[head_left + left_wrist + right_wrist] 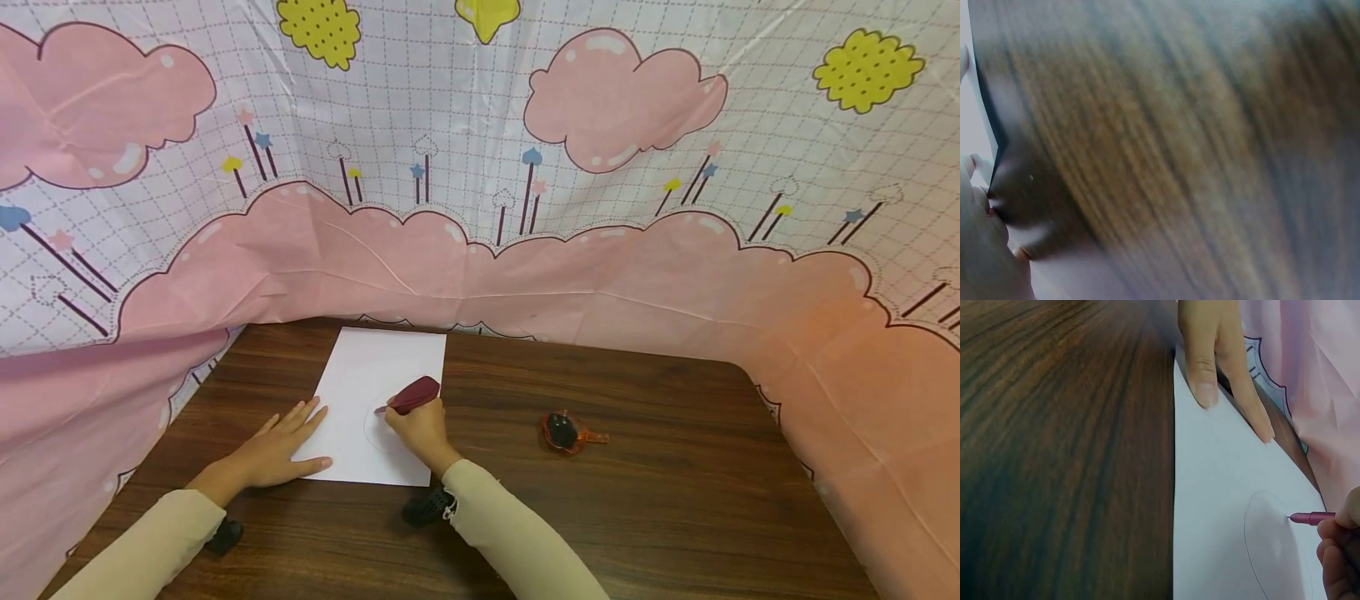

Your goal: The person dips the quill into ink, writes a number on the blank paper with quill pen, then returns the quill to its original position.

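A white sheet of paper point(382, 354) lies on the brown wooden table. My right hand point(422, 429) pinches a maroon pen point(415, 395) with a broad, leaf-shaped upper end. In the right wrist view, the pen's thin tip meets the paper beside a faint, rounded pencil-thin line point(1245, 534). That line curves into a long loop whose lower part runs out of this view. My left hand point(279, 448) rests with fingers spread over the paper's left edge, its thumb near the bottom corner. Only part of the left hand point(988, 250) shows in the left wrist view.
To the right on the table point(675, 483) sits a small translucent orange dish point(576, 442) with a handle, holding a dark lump point(561, 430). A pink and white cloud-patterned cloth point(480, 275) hangs around the table's back and sides. Black straps point(427, 507) circle both wrists.
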Motion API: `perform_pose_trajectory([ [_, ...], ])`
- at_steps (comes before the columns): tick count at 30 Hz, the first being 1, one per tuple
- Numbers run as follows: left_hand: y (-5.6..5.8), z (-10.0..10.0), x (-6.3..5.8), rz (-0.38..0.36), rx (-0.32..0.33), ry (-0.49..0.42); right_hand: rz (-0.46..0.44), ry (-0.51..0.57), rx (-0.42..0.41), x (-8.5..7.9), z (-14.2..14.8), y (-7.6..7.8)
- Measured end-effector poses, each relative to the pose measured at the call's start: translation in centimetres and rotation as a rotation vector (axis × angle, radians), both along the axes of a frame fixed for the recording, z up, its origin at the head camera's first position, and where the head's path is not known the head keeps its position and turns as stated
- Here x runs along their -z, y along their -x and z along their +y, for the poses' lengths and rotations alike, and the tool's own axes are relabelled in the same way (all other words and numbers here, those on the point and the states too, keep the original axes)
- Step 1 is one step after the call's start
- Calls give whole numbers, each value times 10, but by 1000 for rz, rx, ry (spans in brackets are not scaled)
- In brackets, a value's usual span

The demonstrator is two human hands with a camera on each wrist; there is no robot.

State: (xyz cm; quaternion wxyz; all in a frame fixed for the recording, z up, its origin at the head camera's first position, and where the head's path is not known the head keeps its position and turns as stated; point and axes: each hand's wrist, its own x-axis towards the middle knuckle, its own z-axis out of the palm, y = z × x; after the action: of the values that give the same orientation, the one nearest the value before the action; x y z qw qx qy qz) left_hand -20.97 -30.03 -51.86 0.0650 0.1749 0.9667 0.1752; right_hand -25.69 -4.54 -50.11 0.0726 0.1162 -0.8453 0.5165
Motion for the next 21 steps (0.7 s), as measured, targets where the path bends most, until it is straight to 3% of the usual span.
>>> perform_pose_trajectory([
  [4, 4, -4, 9, 1, -4, -8, -23, -13, -37, -1, -4, -3],
  [11, 1, -1, 2, 8, 0, -9, 5, -26, -59, -2, -9, -7],
  [21, 8, -10, 21, 3, -2, -12, 20, 9, -45, 4, -10, -7],
])
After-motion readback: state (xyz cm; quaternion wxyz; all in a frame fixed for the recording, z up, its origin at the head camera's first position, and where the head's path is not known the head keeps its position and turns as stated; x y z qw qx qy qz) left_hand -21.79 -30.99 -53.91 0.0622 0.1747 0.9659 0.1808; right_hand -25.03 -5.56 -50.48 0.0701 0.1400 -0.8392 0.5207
